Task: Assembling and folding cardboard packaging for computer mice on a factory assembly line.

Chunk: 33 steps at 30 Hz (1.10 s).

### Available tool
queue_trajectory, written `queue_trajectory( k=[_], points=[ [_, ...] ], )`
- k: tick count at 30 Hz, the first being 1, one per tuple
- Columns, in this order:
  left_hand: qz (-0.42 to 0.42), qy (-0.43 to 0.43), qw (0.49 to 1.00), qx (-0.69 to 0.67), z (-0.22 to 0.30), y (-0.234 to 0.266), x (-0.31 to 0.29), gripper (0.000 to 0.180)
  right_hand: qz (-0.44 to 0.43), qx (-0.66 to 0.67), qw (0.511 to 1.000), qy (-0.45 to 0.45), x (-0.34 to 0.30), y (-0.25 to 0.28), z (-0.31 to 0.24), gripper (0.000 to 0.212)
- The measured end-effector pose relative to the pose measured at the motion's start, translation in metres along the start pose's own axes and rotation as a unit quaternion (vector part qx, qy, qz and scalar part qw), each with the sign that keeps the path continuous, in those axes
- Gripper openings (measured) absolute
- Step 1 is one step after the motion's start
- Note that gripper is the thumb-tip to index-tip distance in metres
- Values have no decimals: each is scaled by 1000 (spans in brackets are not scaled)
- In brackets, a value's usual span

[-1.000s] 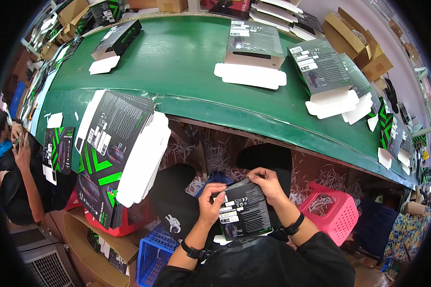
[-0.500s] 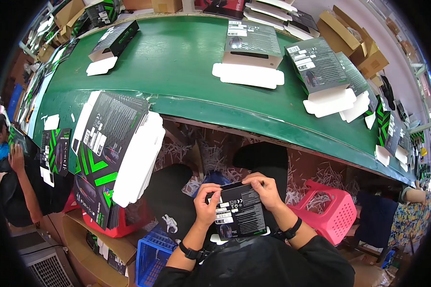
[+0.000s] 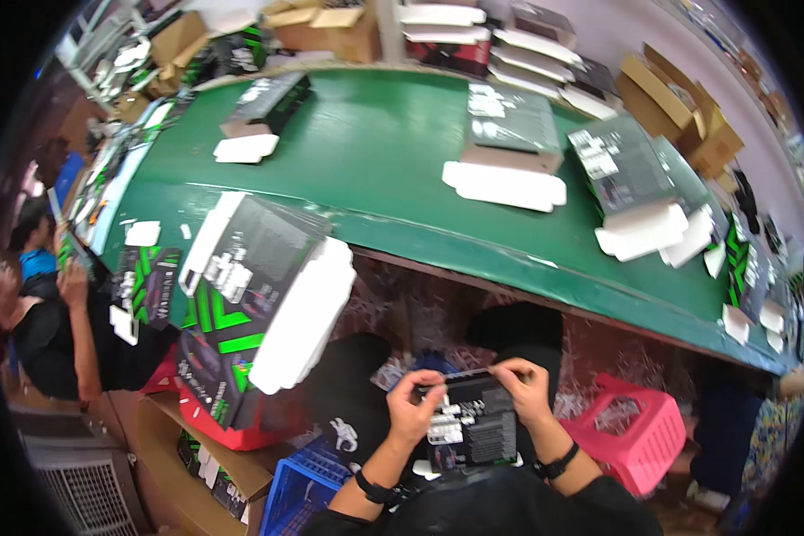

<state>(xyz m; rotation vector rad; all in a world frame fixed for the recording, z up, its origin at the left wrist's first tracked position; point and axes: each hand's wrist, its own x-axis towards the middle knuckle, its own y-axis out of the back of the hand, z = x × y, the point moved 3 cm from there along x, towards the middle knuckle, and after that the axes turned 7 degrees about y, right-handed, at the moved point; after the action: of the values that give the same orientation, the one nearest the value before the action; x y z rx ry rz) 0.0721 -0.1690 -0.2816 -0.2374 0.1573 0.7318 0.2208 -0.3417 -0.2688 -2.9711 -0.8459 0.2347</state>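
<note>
A black printed carton (image 3: pixel 478 424) with white label patches rests in my lap, below the table's front edge. My left hand (image 3: pixel 411 409) pinches its far left corner between thumb and fingers. At the far right corner, my right hand (image 3: pixel 527 389) grips the same edge with its fingertips. A white flap (image 3: pixel 426 470) pokes out at the carton's near end. Whether the carton is flat or opened up, I cannot tell. Left of my hands, a fanned stack of flat black-and-green cartons (image 3: pixel 263 241) leans on a red stool (image 3: pixel 232 433).
On the green table (image 3: pixel 375 116) stand several formed cartons (image 3: pixel 518 125) with white flaps hanging open. A blue crate (image 3: pixel 299 487) and a cardboard box (image 3: pixel 165 447) are at lower left, a pink stool (image 3: pixel 630 433) at right. Another person (image 3: pixel 62 330) works at far left.
The whole view has shifted, so everything sits lower and farther right, with some blur. Both hands stay on the carton's far edge; my left fingers have moved slightly along the corner.
</note>
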Motion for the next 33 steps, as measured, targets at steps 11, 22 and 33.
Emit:
queue_trajectory(
  k=[11, 22, 33],
  points=[
    [184, -277, 941, -67, 154, 101, 0, 30, -203, -49, 970, 128, 31, -36, -113, 95],
    [303, 16, 754, 583, 228, 276, 81, 113, 34, -383, 867, 316, 141, -9, -207, 64],
    [408, -178, 646, 620, 273, 247, 58, 73, -135, -485, 851, 148, 25, -65, -137, 31]
  ],
)
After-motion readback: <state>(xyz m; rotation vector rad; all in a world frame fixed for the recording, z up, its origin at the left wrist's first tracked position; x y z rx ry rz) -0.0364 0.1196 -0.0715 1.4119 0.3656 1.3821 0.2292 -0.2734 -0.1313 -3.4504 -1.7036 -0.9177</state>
